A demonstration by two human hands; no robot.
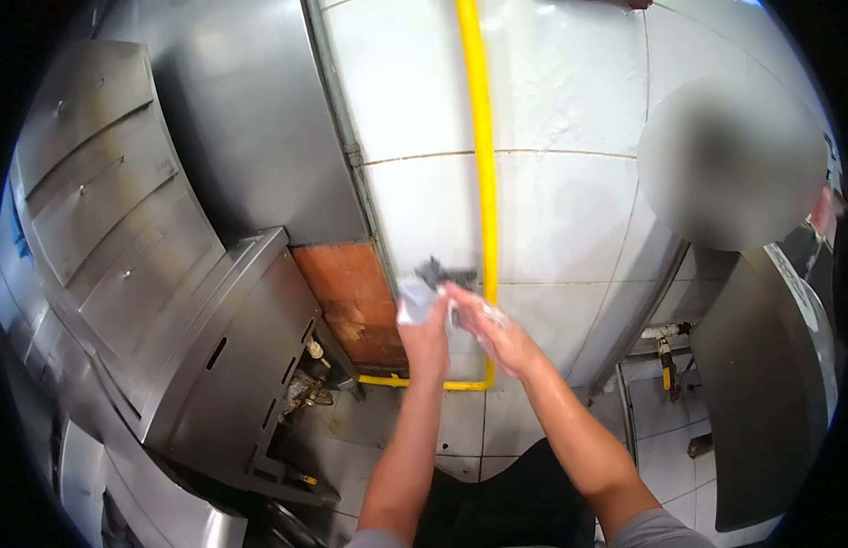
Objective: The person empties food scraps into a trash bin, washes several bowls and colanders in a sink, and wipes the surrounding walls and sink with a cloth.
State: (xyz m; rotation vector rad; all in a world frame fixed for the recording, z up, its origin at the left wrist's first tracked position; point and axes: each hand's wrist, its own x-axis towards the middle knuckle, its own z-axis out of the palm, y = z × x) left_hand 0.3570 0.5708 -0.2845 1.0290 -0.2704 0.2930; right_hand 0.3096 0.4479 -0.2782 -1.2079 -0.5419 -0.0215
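Observation:
My left hand (426,342) is closed on a pale, whitish piece (416,303) that could be thin plastic or paper; its kind is not clear. Close beside it, my right hand (499,331) is raised with bent fingers and white, foam-like patches on them. What lies in the right fingers is hard to make out. Just beyond the fingertips is a dark grey, ragged, blurred piece (447,272); whether a hand holds it cannot be told. Both hands are in front of a white tiled wall (561,219), near a yellow pipe (479,119).
Steel kitchen equipment (214,356) stands on the left, with valves beneath it. A brown-orange panel (346,297) is low on the wall. At right are a dark metal panel (762,393), a yellow-handled valve (666,365) and a blurred round area (732,163).

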